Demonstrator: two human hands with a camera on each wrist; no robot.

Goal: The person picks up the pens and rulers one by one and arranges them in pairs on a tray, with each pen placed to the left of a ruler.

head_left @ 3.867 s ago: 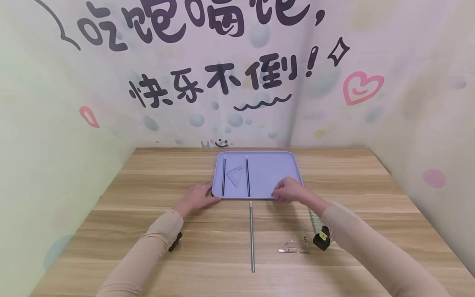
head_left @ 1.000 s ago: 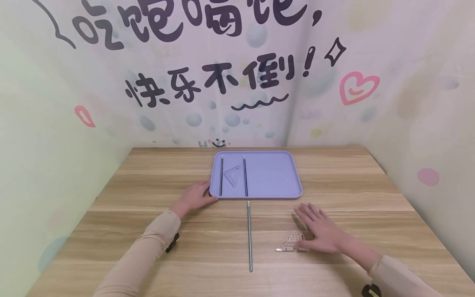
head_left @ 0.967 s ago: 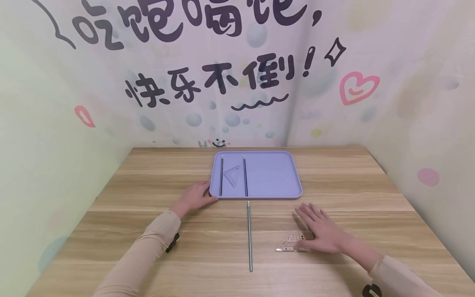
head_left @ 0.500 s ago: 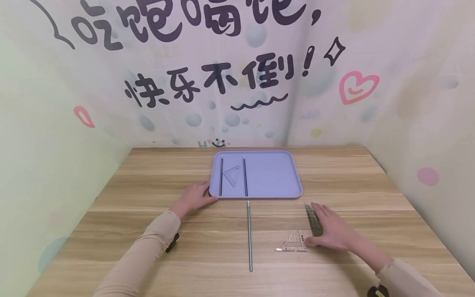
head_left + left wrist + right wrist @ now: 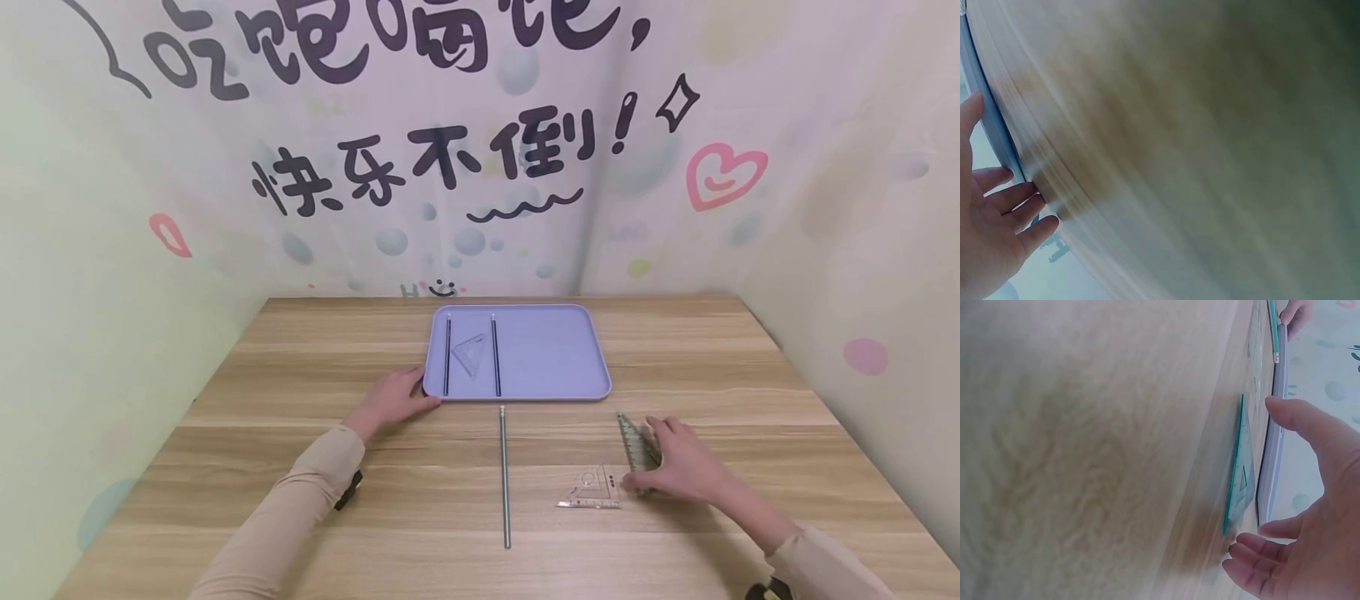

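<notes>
Spreading the right hand (image 5: 686,462) loosely around a green plastic triangle (image 5: 636,443) off the near right corner of a lilac rectangular tray (image 5: 555,358); cannot tell if touching. Touching the tray's near left corner with the relaxed left hand (image 5: 390,401). Baring more green than half a second ago. Counting two black pencils (image 5: 447,358) and one clear triangle (image 5: 470,354) inside; below the near edge, one grey-green pencil (image 5: 505,479) and one clear set square (image 5: 588,503).
</notes>
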